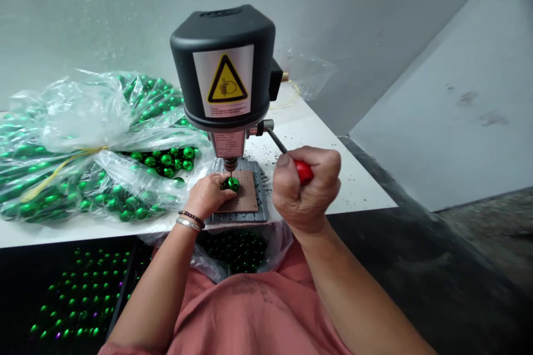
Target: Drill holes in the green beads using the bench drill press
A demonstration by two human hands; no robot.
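A small black bench drill (225, 66) with a yellow warning label stands on a white table (358, 188). My left hand (207, 194) pinches a shiny green bead (232, 183) on the brown pad (246, 195) of the drill base, right under the drill bit (230, 166). My right hand (306, 188) is closed in a fist round the red knob (304, 172) of the drill's feed lever. Two bracelets sit on my left wrist.
A large clear plastic bag (75, 138) full of green beads lies on the table to the left of the drill. Another open bag of beads (237, 249) hangs at the table's front edge above my lap. More green beads (79, 294) lie in a dark bin below left.
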